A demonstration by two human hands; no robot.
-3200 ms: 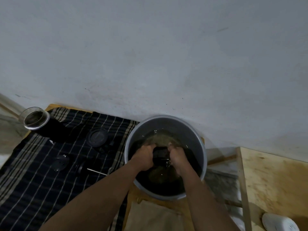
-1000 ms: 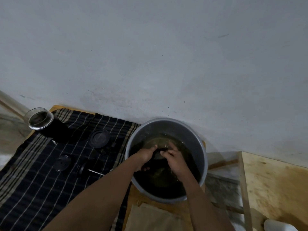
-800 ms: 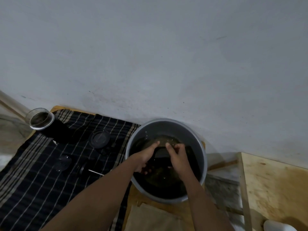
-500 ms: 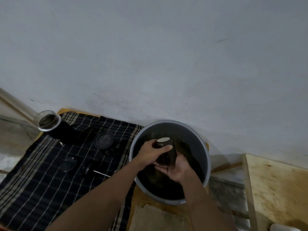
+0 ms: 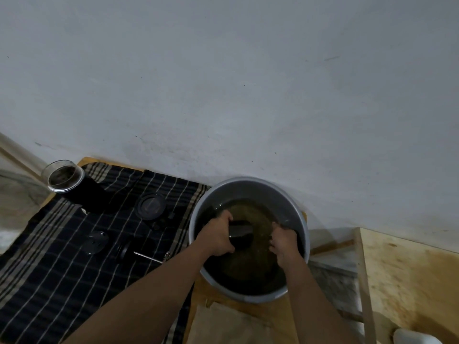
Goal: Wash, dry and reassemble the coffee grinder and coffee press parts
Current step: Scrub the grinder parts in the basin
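A grey basin [image 5: 248,186] of brownish water sits on the table by the wall. My left hand [image 5: 217,235] grips a dark cylindrical grinder part [image 5: 241,235] lying sideways at the water surface. My right hand [image 5: 283,240] is apart from it, in the water at the basin's right side, fingers curled down; what it holds, if anything, is hidden. On the dark striped cloth [image 5: 49,269] to the left lie a round black lid [image 5: 150,207], a clear disc [image 5: 95,242], a plunger with a metal rod [image 5: 139,253], and a glass-topped black jar [image 5: 66,178].
A folded tan cloth [image 5: 233,324] lies in front of the basin. A plywood panel [image 5: 407,276] stands at the right, with a white object [image 5: 414,338] near its bottom edge. The grey wall runs close behind the basin.
Half a second ago both hands held the dark part upright above the water. Now the left hand alone holds it, tipped sideways and lower, and the right hand has moved right into the water.
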